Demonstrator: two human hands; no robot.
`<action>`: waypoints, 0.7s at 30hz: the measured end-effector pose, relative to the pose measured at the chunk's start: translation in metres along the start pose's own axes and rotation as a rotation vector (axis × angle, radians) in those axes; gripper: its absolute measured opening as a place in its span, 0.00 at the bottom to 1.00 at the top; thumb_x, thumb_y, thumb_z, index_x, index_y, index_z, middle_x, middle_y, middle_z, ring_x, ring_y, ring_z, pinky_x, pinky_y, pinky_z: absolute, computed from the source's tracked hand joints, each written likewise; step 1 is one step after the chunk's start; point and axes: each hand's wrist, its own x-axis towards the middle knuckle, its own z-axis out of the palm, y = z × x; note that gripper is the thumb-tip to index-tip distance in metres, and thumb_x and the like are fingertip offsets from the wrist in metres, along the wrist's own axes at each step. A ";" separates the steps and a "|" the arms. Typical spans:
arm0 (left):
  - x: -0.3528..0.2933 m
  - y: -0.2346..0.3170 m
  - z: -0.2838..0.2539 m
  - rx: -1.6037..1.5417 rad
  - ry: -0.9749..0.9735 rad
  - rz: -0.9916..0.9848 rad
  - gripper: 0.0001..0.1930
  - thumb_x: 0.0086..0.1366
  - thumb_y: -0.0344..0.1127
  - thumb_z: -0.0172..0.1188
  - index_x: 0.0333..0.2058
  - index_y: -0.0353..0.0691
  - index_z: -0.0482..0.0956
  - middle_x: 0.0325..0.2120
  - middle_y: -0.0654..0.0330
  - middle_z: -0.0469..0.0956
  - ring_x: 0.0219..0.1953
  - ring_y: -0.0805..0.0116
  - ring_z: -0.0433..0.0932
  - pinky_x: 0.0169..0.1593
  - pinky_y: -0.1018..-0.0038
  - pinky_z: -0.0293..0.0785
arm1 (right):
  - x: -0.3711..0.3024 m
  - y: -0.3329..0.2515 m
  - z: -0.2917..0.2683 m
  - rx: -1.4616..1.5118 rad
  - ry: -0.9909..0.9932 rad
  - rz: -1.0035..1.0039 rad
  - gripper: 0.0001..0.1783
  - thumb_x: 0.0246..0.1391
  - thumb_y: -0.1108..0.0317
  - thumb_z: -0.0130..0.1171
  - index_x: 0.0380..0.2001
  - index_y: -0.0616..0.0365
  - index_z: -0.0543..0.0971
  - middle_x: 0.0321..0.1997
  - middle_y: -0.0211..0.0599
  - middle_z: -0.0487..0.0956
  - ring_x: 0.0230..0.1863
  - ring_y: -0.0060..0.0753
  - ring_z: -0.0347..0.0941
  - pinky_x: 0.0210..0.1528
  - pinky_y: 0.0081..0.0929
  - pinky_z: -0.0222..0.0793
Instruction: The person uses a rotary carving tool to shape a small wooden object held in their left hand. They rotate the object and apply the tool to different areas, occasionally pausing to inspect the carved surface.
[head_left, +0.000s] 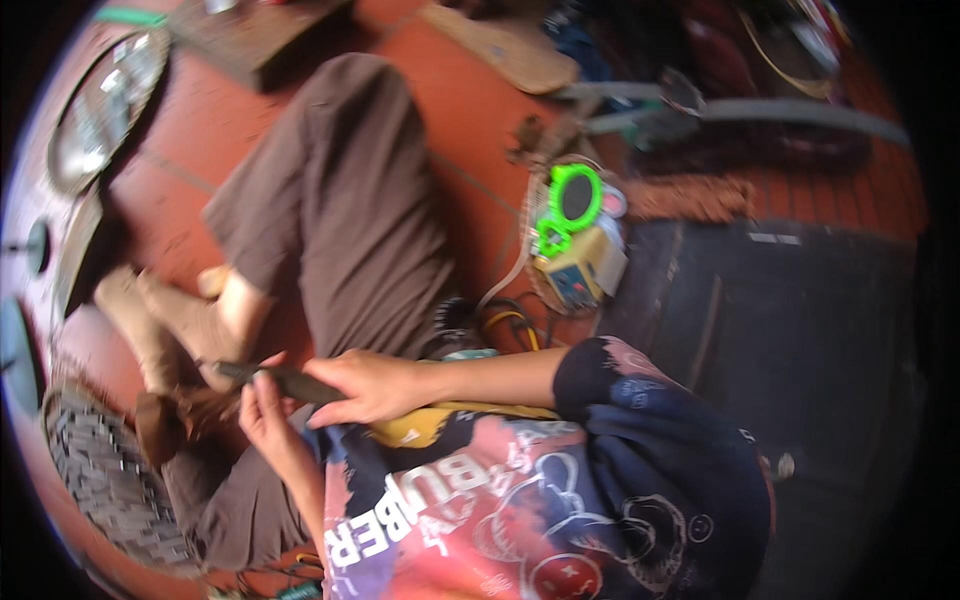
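Observation:
In front of my lap I hold a dark, elongated tool [302, 385], blurred so that its exact kind does not show. My right hand [365, 385] is closed round its thicker end. At its thinner part, the fingers of my left hand [265, 412] pinch it, with the thumb uppermost. Just beyond my left hand, close to my bare feet [190, 318], lies a brown piece that looks like carved wood [180, 418]. Part of it is hidden by the hand and the legs.
A round woven basket [105, 475] with grey strips stands at the lower left. A tray [535, 225] to the right holds a bright green round item [577, 197] and a small box [585, 272]. Cables [512, 322] run beside it. A wooden block [262, 45] sits on the tiled floor [185, 125].

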 end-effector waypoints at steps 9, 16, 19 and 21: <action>0.020 0.016 0.012 0.135 -0.142 0.009 0.18 0.73 0.46 0.55 0.38 0.35 0.82 0.20 0.73 0.69 0.22 0.86 0.61 0.25 0.87 0.55 | -0.006 0.006 0.001 -0.042 0.191 -0.009 0.35 0.55 0.41 0.63 0.33 0.71 0.72 0.23 0.61 0.76 0.30 0.62 0.78 0.32 0.46 0.71; 0.011 0.023 0.014 0.076 -0.084 -0.031 0.17 0.72 0.44 0.57 0.38 0.35 0.83 0.22 0.71 0.73 0.22 0.86 0.64 0.26 0.86 0.58 | -0.003 0.002 0.002 -0.028 0.140 0.055 0.33 0.58 0.45 0.63 0.52 0.64 0.72 0.29 0.52 0.81 0.33 0.51 0.81 0.35 0.39 0.73; 0.009 0.021 0.008 0.078 -0.072 -0.043 0.16 0.72 0.44 0.58 0.39 0.34 0.83 0.24 0.69 0.75 0.23 0.86 0.65 0.27 0.86 0.59 | -0.001 0.001 0.002 -0.016 0.146 0.050 0.32 0.57 0.45 0.64 0.46 0.66 0.73 0.28 0.53 0.80 0.32 0.52 0.81 0.34 0.39 0.73; 0.007 0.021 0.005 0.094 -0.076 -0.041 0.16 0.72 0.43 0.58 0.39 0.34 0.83 0.25 0.69 0.76 0.24 0.85 0.65 0.27 0.86 0.59 | -0.001 0.004 0.006 0.015 0.197 -0.004 0.32 0.54 0.45 0.66 0.36 0.69 0.74 0.26 0.57 0.79 0.30 0.54 0.81 0.32 0.41 0.73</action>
